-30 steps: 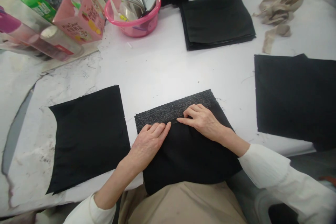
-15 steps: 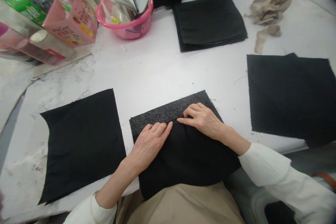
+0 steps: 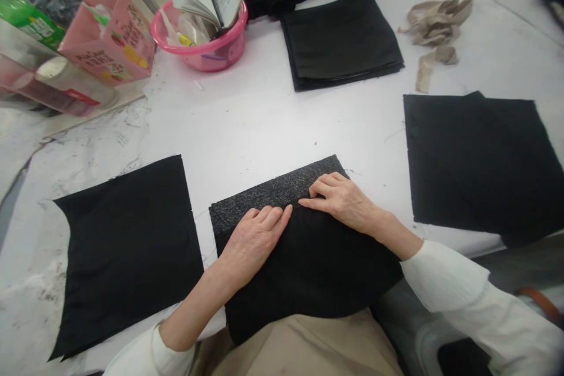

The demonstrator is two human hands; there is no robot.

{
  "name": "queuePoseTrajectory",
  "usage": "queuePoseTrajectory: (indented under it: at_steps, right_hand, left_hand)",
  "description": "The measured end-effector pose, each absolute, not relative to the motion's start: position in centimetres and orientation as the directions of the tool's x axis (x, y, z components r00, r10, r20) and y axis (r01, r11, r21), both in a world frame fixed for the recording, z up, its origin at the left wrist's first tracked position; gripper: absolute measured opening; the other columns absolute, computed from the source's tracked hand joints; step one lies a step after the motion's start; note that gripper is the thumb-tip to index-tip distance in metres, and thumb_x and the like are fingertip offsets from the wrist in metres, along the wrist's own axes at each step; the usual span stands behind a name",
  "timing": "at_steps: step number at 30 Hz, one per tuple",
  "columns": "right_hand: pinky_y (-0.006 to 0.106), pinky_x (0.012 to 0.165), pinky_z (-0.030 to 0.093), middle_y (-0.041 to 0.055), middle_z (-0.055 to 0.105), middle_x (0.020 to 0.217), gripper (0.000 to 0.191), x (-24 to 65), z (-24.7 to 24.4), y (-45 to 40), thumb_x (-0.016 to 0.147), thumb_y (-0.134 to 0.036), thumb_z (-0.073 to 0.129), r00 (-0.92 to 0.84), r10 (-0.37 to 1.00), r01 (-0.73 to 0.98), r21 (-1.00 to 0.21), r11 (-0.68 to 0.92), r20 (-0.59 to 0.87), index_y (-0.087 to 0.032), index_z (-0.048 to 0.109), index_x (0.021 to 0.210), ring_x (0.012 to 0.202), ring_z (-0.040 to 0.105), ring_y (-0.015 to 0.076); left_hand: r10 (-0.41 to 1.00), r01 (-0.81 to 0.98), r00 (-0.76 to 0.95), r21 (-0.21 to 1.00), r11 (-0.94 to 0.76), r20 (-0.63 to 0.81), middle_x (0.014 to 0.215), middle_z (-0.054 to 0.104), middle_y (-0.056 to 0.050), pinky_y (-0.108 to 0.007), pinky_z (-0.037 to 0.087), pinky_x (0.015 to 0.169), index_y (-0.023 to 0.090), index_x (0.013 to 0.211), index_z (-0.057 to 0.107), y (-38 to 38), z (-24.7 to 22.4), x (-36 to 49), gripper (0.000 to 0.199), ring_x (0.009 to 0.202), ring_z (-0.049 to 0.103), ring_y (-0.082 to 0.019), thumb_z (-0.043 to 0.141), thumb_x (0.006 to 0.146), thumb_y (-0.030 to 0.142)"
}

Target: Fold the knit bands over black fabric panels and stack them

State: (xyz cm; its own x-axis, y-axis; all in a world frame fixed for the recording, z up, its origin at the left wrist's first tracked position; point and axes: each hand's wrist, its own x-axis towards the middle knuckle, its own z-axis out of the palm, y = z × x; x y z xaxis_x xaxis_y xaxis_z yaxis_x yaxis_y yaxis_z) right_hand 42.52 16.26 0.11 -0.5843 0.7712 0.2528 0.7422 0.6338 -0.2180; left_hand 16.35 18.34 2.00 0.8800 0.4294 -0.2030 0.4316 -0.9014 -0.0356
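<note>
A black fabric piece (image 3: 304,270) lies at the table's front edge, its near part reaching onto my lap. Along its far side runs a speckled dark grey strip (image 3: 268,191). My left hand (image 3: 255,238) presses on the seam between strip and smooth cloth, fingers bent and close together, thumb pointing along the line. Just right of it, my right hand (image 3: 337,200) has curled fingers and pinches the cloth at the same line. A small gap separates the two hands. What lies under the fingertips is hidden.
Black fabric pieces lie at left (image 3: 132,252) and right (image 3: 471,164), with a black stack (image 3: 343,41) behind. A pink basin (image 3: 211,56) with a notebook, a pink box (image 3: 110,41) and a beige fabric strip (image 3: 434,20) stand or lie farther back.
The whole scene has shifted slightly left in the picture. My hands stay nearly where they were in view, a little farther right along the cloth's seam.
</note>
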Motion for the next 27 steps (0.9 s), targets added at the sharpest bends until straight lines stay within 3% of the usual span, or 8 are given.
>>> queuePoseTrajectory:
  at_steps: [6,12,20,27]
  right_hand:
    - [0.032,0.080,0.037,0.0040,0.062,0.094,0.025,43.1,0.1,16.0,0.098,-0.020,0.048,-0.559,0.784,0.759,-0.212,0.615,0.271,-0.027,0.066,0.114,0.091,0.050,0.0154]
    - [0.031,0.080,0.037,0.0039,0.062,0.096,0.025,44.1,-0.1,15.7,0.097,-0.020,0.050,-0.538,0.794,0.773,-0.209,0.599,0.285,-0.028,0.066,0.115,0.092,0.051,0.0154]
    - [0.031,0.082,0.039,0.0045,0.060,0.097,0.027,45.5,-0.1,15.2,0.098,-0.019,0.048,-0.526,0.814,0.796,-0.195,0.574,0.248,-0.028,0.065,0.117,0.096,0.051,0.0160]
    - [0.032,0.084,0.041,0.0047,0.060,0.097,0.027,46.5,0.0,15.0,0.097,-0.018,0.048,-0.505,0.819,0.808,-0.183,0.559,0.273,-0.028,0.065,0.116,0.094,0.051,0.0161]
  left_hand:
    - [0.422,0.415,0.883,-0.077,-0.906,-0.205,0.108,0.057,-0.010,-0.038,0.046,0.081,0.010,0.148,0.028,18.3,1.9,17.2,0.056,0.096,0.055,-0.021,0.038,0.094,0.005]
    - [0.402,0.401,0.891,-0.052,-0.915,-0.210,0.118,0.055,-0.011,-0.037,0.044,0.089,0.010,0.146,0.031,18.3,2.2,18.0,0.052,0.109,0.052,-0.022,0.035,0.095,0.004]
    - [0.384,0.379,0.901,-0.068,-0.923,-0.203,0.106,0.056,-0.009,-0.037,0.045,0.080,0.010,0.148,0.029,18.7,2.4,19.2,0.056,0.094,0.054,-0.021,0.037,0.093,0.003]
    - [0.360,0.354,0.917,-0.063,-0.933,-0.171,0.113,0.054,-0.011,-0.037,0.044,0.083,0.006,0.145,0.033,18.7,2.3,20.2,0.053,0.102,0.053,-0.022,0.035,0.093,0.001]
